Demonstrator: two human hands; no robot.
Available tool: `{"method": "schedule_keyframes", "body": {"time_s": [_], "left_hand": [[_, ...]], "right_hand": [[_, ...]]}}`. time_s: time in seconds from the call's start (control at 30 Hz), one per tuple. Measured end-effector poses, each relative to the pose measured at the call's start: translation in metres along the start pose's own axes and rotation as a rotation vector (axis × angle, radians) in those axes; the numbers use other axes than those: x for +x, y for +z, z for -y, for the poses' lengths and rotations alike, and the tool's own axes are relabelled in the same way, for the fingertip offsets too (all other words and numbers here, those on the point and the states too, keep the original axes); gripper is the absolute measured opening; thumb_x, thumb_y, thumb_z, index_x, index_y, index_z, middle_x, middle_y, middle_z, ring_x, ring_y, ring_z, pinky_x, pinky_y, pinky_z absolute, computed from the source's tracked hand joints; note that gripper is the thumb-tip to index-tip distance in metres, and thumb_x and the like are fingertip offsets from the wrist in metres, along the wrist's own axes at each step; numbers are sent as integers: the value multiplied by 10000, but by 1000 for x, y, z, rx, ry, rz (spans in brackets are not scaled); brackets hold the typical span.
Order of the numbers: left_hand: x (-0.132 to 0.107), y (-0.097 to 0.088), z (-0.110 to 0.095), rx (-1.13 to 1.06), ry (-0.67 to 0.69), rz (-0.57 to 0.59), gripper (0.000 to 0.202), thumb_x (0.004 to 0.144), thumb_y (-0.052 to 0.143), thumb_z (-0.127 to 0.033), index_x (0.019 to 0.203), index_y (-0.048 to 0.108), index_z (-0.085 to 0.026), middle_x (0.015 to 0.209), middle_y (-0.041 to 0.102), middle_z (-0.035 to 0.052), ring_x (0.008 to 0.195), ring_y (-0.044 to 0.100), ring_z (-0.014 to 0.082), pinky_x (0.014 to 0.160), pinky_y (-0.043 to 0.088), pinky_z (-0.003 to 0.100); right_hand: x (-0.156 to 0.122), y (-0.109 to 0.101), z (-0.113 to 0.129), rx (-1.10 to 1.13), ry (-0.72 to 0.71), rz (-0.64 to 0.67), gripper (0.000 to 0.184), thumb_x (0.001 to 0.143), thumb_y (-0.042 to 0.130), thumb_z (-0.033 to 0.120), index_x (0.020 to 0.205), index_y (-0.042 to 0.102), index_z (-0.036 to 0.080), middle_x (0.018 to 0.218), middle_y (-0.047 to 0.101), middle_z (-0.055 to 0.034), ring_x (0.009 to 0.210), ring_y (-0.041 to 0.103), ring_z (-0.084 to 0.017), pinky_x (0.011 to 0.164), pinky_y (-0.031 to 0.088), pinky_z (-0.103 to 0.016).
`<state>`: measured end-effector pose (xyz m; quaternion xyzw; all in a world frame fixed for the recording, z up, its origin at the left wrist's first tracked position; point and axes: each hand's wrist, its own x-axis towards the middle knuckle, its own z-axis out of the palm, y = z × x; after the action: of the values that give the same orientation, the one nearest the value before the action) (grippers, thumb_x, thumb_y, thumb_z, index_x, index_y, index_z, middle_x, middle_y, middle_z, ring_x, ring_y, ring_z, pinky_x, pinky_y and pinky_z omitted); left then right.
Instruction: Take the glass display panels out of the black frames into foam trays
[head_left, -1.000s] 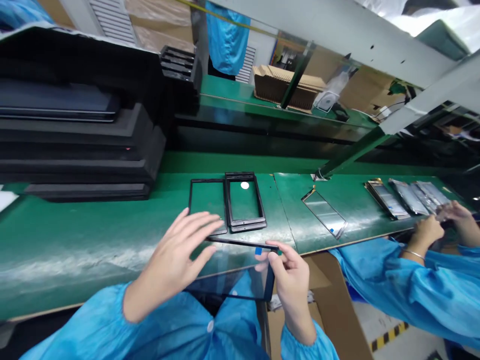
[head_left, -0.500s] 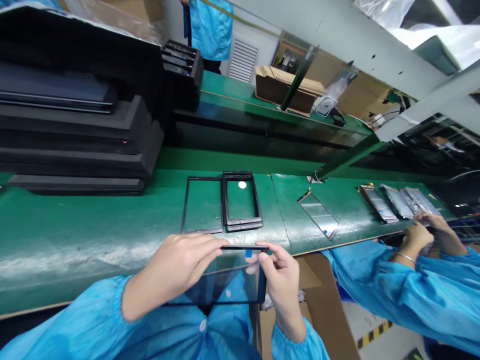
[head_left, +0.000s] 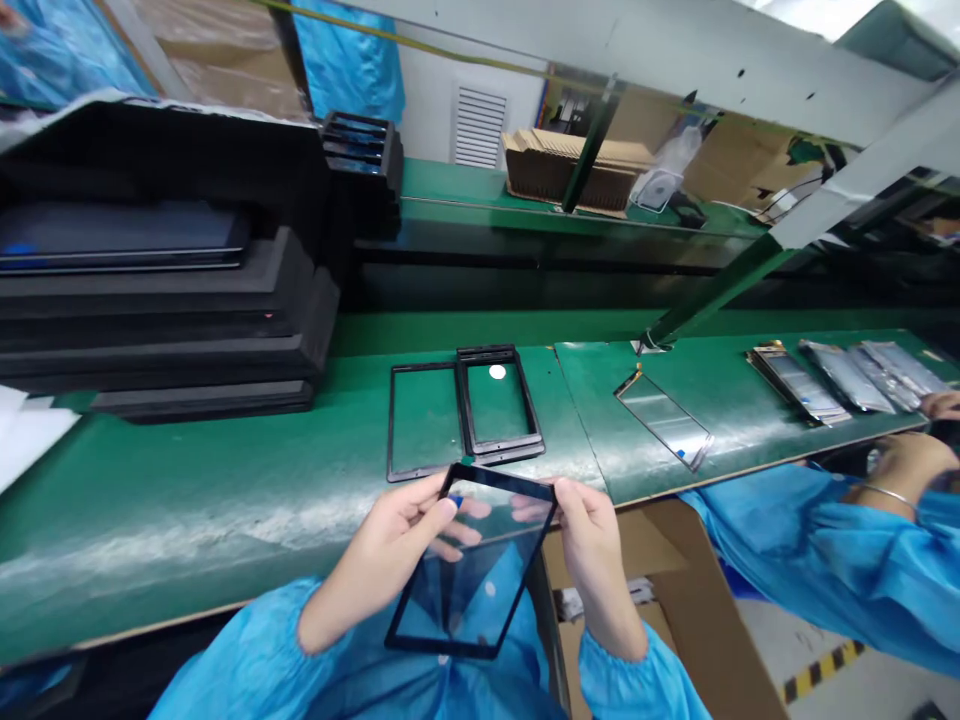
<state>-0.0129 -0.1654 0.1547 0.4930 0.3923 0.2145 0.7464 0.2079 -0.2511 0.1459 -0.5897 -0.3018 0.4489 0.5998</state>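
Between my two hands is a clear glass touch panel (head_left: pixel 480 570) with a black border and a small blue tab near its upper left corner. It is tilted in front of my body, off the bench. My left hand (head_left: pixel 401 540) pinches the upper left edge, thumb on the face and fingers showing through the glass behind. My right hand (head_left: pixel 592 530) grips the upper right corner between thumb and fingers. Just beyond, a single thin black frame (head_left: pixel 391 420) lies flat on the green bench (head_left: pixel 225 500), beside a small stack of black frames (head_left: pixel 536 430).
Black foam trays (head_left: pixel 285 300) are stacked at the left, with dark panels on them. Farther right lie another clear panel (head_left: pixel 664 425) and several wrapped panels (head_left: pixel 847 375). A co-worker's arm (head_left: pixel 885 490) reaches in at the right. An open cardboard box (head_left: pixel 675 600) stands below the bench edge.
The panel has turned from nearly edge-on to showing its face. My left thumb now lies on the face by the blue tab, and my right hand holds the opposite corner. The view has shifted left.
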Motion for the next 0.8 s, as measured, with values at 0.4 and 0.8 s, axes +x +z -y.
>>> {"method": "schedule_keyframes", "body": {"time_s": [0.4, 0.8], "left_hand": [[-3, -5, -8, 435, 209, -53, 618, 920, 744, -358, 1522, 610, -313, 1367, 769, 81, 1185, 761, 291, 994, 624, 362], [0, -24, -2, 136, 151, -171, 392, 980, 690, -483, 1247, 564, -225, 1027, 826, 108, 670, 770, 215, 483, 580, 258]], "right_hand": [[-5, 16, 11, -271, -140, 125, 364, 1015, 641, 390, 751, 823, 219, 672, 819, -28, 573, 777, -194, 626, 618, -264], [3, -35, 2, -52, -109, -35, 453, 1044, 576, 568, 1135, 827, 201, 1055, 859, -122, 812, 832, -254, 734, 666, -352]]}}
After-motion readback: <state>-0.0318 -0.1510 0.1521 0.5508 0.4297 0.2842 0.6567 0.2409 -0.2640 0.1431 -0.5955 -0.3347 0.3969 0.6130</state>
